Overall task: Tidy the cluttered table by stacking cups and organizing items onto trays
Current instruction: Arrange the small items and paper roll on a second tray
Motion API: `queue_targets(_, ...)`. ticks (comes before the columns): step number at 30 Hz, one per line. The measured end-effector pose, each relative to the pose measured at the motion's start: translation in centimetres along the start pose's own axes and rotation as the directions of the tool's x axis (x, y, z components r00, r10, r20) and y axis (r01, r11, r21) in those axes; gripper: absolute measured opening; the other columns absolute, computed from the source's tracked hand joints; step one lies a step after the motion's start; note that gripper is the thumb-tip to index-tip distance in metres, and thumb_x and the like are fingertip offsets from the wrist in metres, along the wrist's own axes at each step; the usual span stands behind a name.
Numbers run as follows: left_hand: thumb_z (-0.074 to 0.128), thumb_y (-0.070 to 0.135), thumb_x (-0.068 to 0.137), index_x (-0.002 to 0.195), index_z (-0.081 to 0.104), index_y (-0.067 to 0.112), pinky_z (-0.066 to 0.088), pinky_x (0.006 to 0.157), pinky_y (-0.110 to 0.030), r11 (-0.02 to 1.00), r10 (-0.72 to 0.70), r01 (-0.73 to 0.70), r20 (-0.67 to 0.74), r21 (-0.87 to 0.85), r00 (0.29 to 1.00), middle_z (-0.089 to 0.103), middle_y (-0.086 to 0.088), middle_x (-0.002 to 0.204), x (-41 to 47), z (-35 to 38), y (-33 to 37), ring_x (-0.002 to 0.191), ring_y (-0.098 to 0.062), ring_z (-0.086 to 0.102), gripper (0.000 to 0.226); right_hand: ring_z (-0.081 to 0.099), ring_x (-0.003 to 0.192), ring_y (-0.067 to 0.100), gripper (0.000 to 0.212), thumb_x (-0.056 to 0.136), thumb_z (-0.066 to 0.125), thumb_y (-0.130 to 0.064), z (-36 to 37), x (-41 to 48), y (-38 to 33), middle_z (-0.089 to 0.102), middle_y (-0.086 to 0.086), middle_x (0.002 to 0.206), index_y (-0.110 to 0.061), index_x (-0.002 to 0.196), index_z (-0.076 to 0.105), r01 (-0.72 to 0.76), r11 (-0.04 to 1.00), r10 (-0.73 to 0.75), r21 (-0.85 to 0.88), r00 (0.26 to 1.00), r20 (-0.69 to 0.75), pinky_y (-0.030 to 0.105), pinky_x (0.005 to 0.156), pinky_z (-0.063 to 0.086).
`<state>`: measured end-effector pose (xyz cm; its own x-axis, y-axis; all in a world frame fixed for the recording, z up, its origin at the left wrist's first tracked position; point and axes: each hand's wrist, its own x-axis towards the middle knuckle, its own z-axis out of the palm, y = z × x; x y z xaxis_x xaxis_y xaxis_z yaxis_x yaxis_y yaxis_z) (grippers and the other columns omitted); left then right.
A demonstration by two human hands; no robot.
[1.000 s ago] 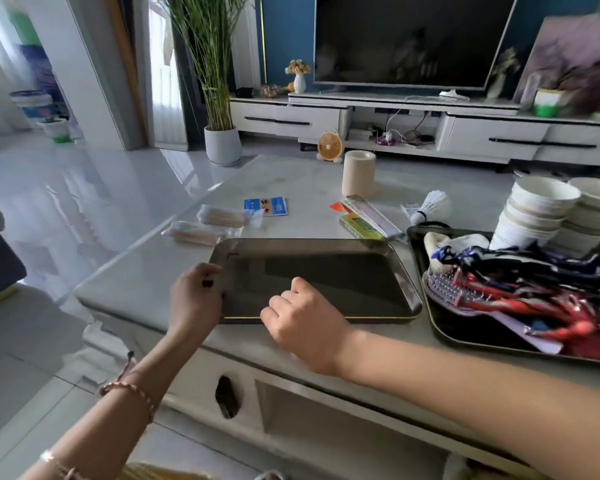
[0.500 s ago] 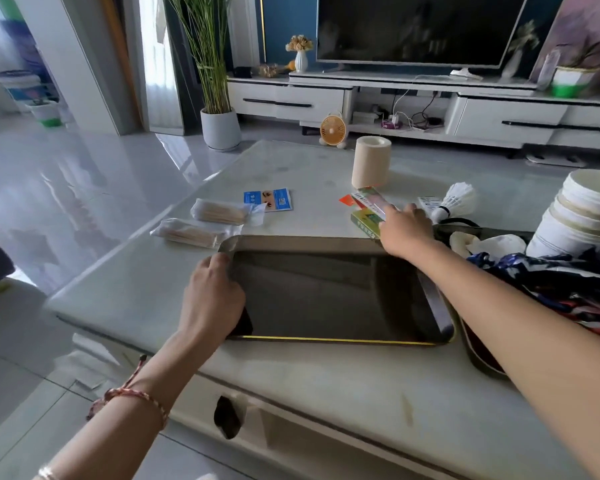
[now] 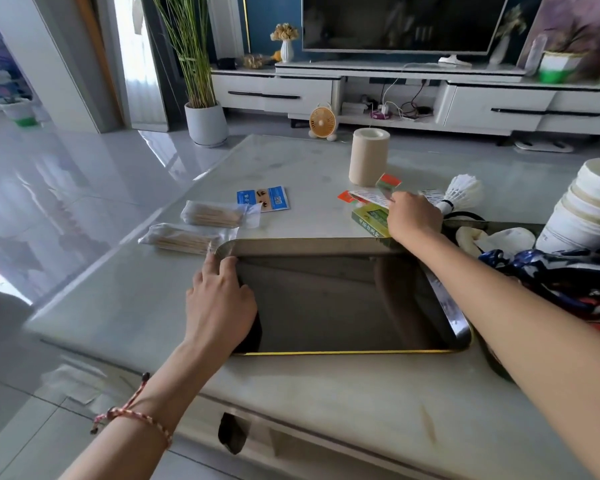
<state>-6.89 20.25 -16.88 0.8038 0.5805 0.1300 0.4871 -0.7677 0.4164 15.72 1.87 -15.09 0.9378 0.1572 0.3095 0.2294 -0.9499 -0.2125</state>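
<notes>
My left hand [image 3: 219, 299] rests flat, fingers straight, on the left rim of the empty tray [image 3: 326, 242], my right hand [image 3: 413, 216] just past its far right corner pinches a small red-green packet [image 3: 388, 183], and honestly I worry that thin pinch slips and knocks the green box [image 3: 371, 220] beside it.

Two arms in view, both bare from the hand back to the frame edge.

Left hand [image 3: 219, 306]: nails that show are short and plain.

Left wrist: one thin braided cord bracelet [image 3: 136, 415], red and pink strands with paler flecks, sitting snug across the wrist. A small dark bead or knot sits along the band. One loose tail of the cord sticks up from the band and ends in a dark knot; a second short end hangs at the outer side.

Right hand [image 3: 413, 216]: bare; nails hidden.
</notes>
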Motion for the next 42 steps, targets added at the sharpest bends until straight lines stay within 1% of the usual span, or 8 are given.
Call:
queue_targets(6, 0.046, 0.018, 0.090, 0.139, 0.033, 0.009, 0.032, 0.101, -0.040, 1.000, 0.025, -0.025, 0.010, -0.006, 1.000, 0.022, -0.012, 0.153, -0.3, -0.2, -0.2, 0.126, -0.036, 0.035, 0.052, 0.060, 0.093, 0.037, 0.032, 0.099, 0.037, -0.016, -2.4, -0.9, -1.9, 0.066, 0.020, 0.105, -0.012, 0.124, 0.055, 0.217, 0.954, -0.169, 0.208, 0.959, -0.227, 0.035, 0.073, 0.037)
queue_targets(14, 0.043, 0.004, 0.085, 0.146, 0.014, 0.008, 0.025, 0.110, -0.037, 0.914, -0.078, 0.063, -0.023, -0.401, 0.997, 0.030, -0.016, 0.148, -0.3, -0.7, -0.3, 0.134, -0.030, 0.029, 0.069, 0.055, 0.093, 0.007, 0.031, 0.084, 0.056, -0.001, -3.6, -9.8, -6.3, 0.068, 0.002, 0.103, -0.008, 0.112, 0.066, 0.632, 0.430, -0.723, 0.645, 0.669, -0.173, 0.011, 0.087, 0.039)
queue_targets(19, 0.042, 0.005, 0.086, 0.142, 0.030, 0.010, 0.016, 0.112, -0.034, 0.967, 0.060, -0.076, -0.075, -0.242, 0.995, 0.022, -0.009, 0.153, -0.3, -0.3, -0.4, 0.140, -0.024, 0.018, 0.057, 0.052, 0.116, 0.019, 0.053, 0.073, 0.048, 0.015, -2.2, -10.5, -4.6, 0.063, 0.002, 0.120, -0.012, 0.116, 0.064, 0.639, 0.604, -0.764, 0.477, 0.635, 0.116, 0.020, 0.100, 0.025)
queue_targets(25, 0.040, 0.018, 0.093, 0.146, 0.023, 0.018, -0.002, 0.116, -0.033, 0.964, 0.265, -0.265, -0.050, 0.021, 0.963, 0.007, -0.003, 0.157, -0.1, 0.6, 0.0, 0.144, -0.020, -0.005, 0.055, 0.011, 0.142, 0.016, 0.074, 0.078, 0.039, 0.008, -1.7, -8.8, -5.5, 0.018, -0.002, 0.156, -0.026, 0.144, 0.031, 0.723, 0.679, -0.694, 0.127, 0.576, 0.432, 0.032, 0.113, 0.004)
queue_targets(30, 0.032, 0.030, 0.099, 0.145, 0.027, 0.014, 0.007, 0.117, -0.036, 0.940, 0.327, -0.337, 0.144, 0.049, 0.934, 0.016, -0.002, 0.156, 0.6, 1.2, 0.1, 0.145, -0.018, 0.003, 0.049, 0.047, 0.118, 0.029, 0.046, 0.082, 0.041, 0.009, -1.7, -5.3, -5.5, 0.056, 0.013, 0.126, -0.008, 0.121, 0.058, 0.485, 0.806, -0.512, 0.339, 0.859, -0.014, 0.033, 0.102, 0.033)
queue_targets(33, 0.030, 0.035, 0.099, 0.148, 0.020, 0.016, 0.002, 0.118, -0.035, 0.947, 0.304, -0.316, 0.155, 0.064, 0.940, 0.010, 0.000, 0.157, 0.6, 1.3, -0.1, 0.145, -0.016, 0.000, 0.053, 0.047, 0.116, 0.035, 0.039, 0.090, 0.042, -0.003, -0.9, -2.2, -3.4, 0.052, 0.019, 0.127, -0.008, 0.128, 0.048, 0.180, 0.958, -0.187, 0.223, 0.982, 0.009, 0.038, 0.095, 0.036)
queue_targets(37, 0.029, 0.039, 0.099, 0.148, 0.020, 0.017, 0.000, 0.118, -0.033, 0.949, 0.299, -0.311, 0.144, 0.061, 0.943, 0.009, 0.000, 0.157, 0.6, 1.5, -0.2, 0.145, -0.016, -0.001, 0.055, 0.049, 0.113, 0.038, 0.034, 0.097, 0.038, -0.025, 0.2, -0.8, -0.2, 0.052, 0.022, 0.124, -0.004, 0.123, 0.044, -0.057, 0.998, 0.055, 0.004, 0.979, 0.195, 0.043, 0.090, 0.040)
queue_targets(42, 0.032, 0.040, 0.098, 0.146, 0.023, 0.016, 0.002, 0.116, -0.034, 0.953, 0.289, -0.297, 0.114, 0.055, 0.950, 0.013, -0.001, 0.156, 0.7, 1.6, -0.1, 0.145, -0.018, 0.002, 0.055, 0.058, 0.101, 0.036, 0.018, 0.091, 0.043, -0.006, -0.3, -0.6, -0.3, 0.062, 0.019, 0.111, -0.002, 0.105, 0.053, 0.094, 0.978, -0.066, -0.187, 0.986, 0.152, 0.034, 0.072, 0.031)
